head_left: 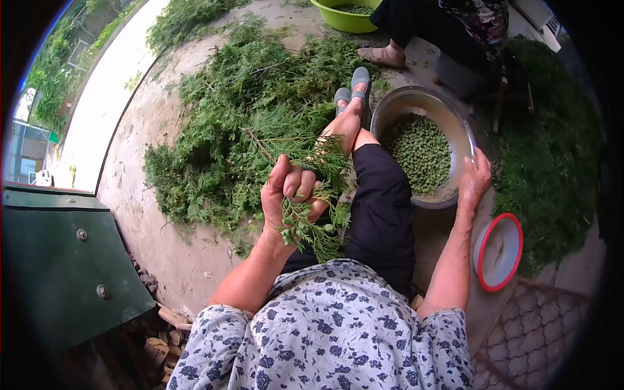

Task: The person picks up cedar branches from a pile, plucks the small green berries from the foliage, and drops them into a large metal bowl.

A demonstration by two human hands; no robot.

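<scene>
Closest to me is my flowered blouse [338,325], with my black trouser leg [383,201] stretching away beyond it. Far left of my left grip [289,195] stands one dark green metal box [58,260]. Between the two, and beyond, a wide heap of cuttings [247,110] covers the concrete floor [162,247]. My left grip is clenched round one sprig [315,224]. Its long axis runs through the fist, from a bare stem pointing up and away to leafy tips hanging toward my lap. Right of that grip, across my leg, sits one steel bowl [422,104] of small green berries [419,149], too many to count. My right grip [474,179] lies released, fingers spread on the bowl's right rim. It is the nearer one to the bowl, and the left is nearer to the heap. Right of it and closer to me lies one red-rimmed lid [498,251], then a second heap [552,162]. Beyond, one green basin [338,19] sits by another person's foot [383,57].
</scene>
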